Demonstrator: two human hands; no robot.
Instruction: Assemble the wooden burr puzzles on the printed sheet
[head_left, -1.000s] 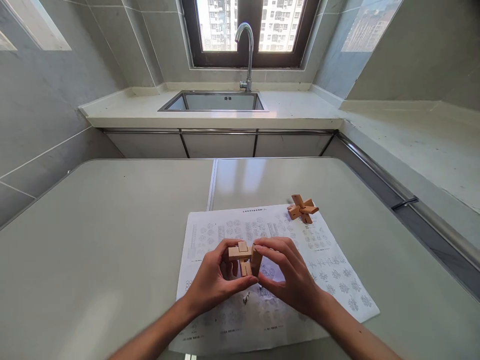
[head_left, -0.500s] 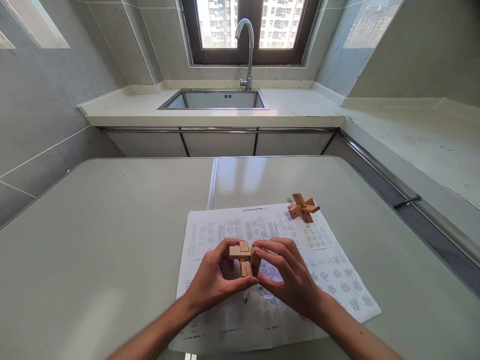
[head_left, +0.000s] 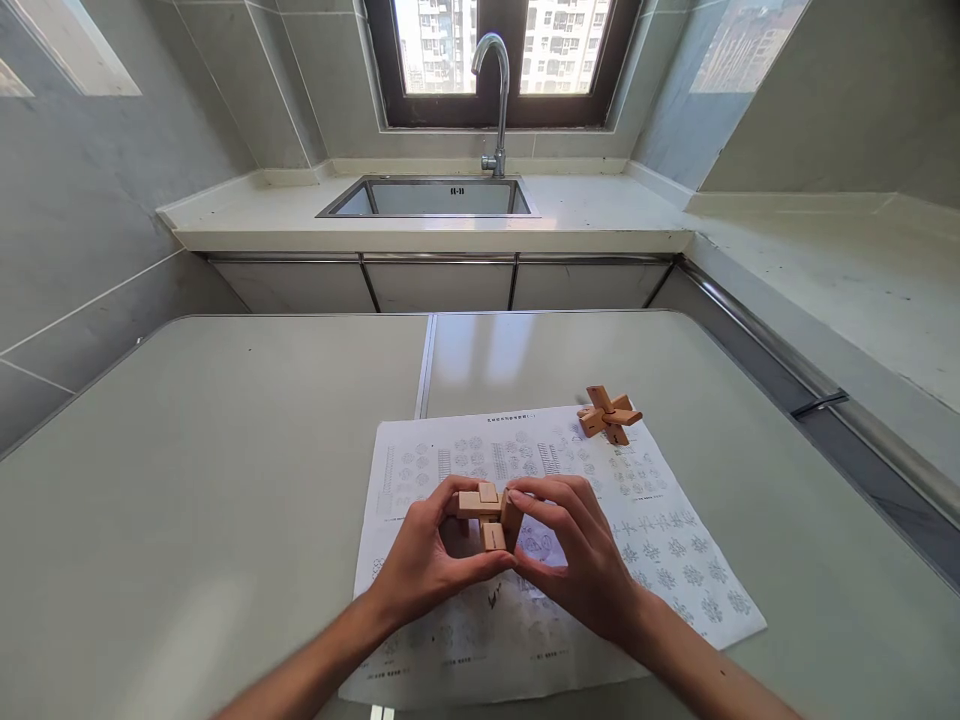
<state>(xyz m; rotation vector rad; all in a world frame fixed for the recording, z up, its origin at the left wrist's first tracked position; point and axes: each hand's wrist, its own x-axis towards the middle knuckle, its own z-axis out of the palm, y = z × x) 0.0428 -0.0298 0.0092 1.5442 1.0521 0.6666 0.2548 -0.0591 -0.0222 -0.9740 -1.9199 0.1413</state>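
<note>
Between my two hands, above the printed sheet [head_left: 442, 640], is a partly joined wooden burr puzzle [head_left: 480, 505] made of several light-brown notched blocks. My left hand [head_left: 420, 560] grips it from the left, with the thumb along the lower front and the fingers behind. The fingers of my right hand [head_left: 577, 540] pinch an upright wooden block [head_left: 512, 520] on the puzzle's right side. This block touches the others; whether it is seated in a notch I cannot tell. Rows of small puzzle diagrams cover the sheet.
An interlocked star-shaped wooden puzzle [head_left: 610, 416] rests on the sheet's far right corner. The pale table [head_left: 225, 450] has a seam down its middle. Beyond it are a white counter [head_left: 600, 205], a sink [head_left: 431, 200] and a tap [head_left: 501, 110]. Another counter [head_left: 847, 270] runs along the right.
Both hands keep nearly the same hold on the wooden puzzle. The right thumb has shifted very slightly; the camera view has moved a little.
</note>
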